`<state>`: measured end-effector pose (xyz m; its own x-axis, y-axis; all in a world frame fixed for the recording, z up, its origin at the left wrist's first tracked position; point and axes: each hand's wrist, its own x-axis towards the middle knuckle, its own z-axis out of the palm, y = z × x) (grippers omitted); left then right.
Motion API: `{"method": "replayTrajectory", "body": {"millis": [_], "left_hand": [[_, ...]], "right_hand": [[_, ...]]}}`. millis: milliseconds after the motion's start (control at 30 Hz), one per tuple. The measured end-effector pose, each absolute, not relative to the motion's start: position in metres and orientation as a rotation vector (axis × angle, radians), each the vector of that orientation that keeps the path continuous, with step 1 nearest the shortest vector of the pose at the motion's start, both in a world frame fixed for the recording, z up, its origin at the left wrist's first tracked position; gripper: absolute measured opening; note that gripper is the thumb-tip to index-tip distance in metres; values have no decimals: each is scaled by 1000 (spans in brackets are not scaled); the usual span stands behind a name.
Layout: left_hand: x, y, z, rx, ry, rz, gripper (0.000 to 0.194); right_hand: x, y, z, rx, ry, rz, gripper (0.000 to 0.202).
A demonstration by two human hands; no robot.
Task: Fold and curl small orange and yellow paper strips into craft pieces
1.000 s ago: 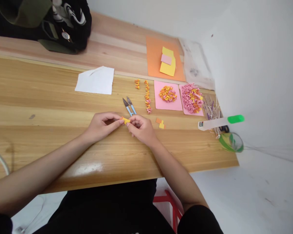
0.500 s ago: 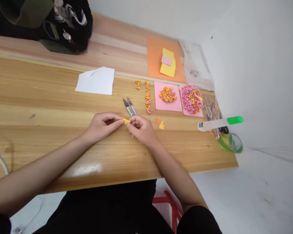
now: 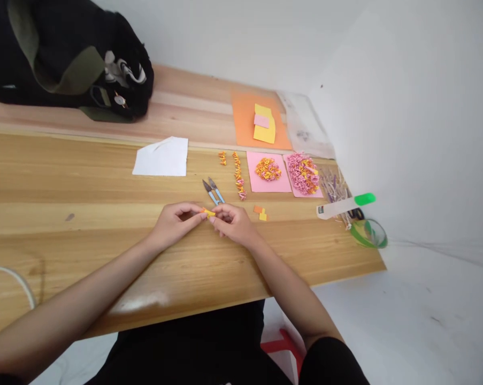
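Note:
Between the fingertips of both hands is a small yellow and orange piece of paper [image 3: 209,213]. My left hand [image 3: 178,223] pinches its left end, and my right hand [image 3: 234,223] pinches its right end. Just beyond the fingers lie blue-handled thread snips [image 3: 214,192], blades apart and pointing away. A few small orange and yellow paper pieces [image 3: 262,214] rest right of my right hand. Farther back stands a row of small folded orange, yellow and pink pieces [image 3: 238,174], with a shorter orange row [image 3: 222,158] beside it.
Two pink sheets carry heaps of small pieces, one mostly orange [image 3: 268,169], one mostly pink [image 3: 303,174]. Right of them are a green-capped bottle [image 3: 341,206] and a green tape roll [image 3: 357,235]. White paper [image 3: 161,159], an orange sheet [image 3: 241,123] and a black bag [image 3: 76,48] lie behind.
The camera view has tilted up, so the table sits lower in the picture. The yellow paper between my fingers looks narrower, as if folded or curled. Both hands keep their pinch on it.

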<state>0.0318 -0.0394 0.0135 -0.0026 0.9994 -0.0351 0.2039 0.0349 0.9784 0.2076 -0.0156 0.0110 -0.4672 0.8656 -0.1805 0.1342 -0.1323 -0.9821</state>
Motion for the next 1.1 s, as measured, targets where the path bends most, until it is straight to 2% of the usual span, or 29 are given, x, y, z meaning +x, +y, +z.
{"method": "replayTrajectory", "body": {"millis": [300,433,633,900,1100], "left_hand": [[32,-40,20,1287,1403,1085,32],[28,-39,26,1302,1376,944,23],[14,-33,19,1166,1375,906,25],[2,-24,12,1178,1252,924,26],[10,-26,16,1004,1048,1145,19]], "right_hand": [[204,-17,15,-1148,-1426,1747,20],[203,-19,19,-1260,-1151,1620,29],[203,-20,16,-1280,-1012,1607,41],[206,-21,1,-1313,-1225,1273,37],[206,-23,-2,-1327,-1411,983,37]]}}
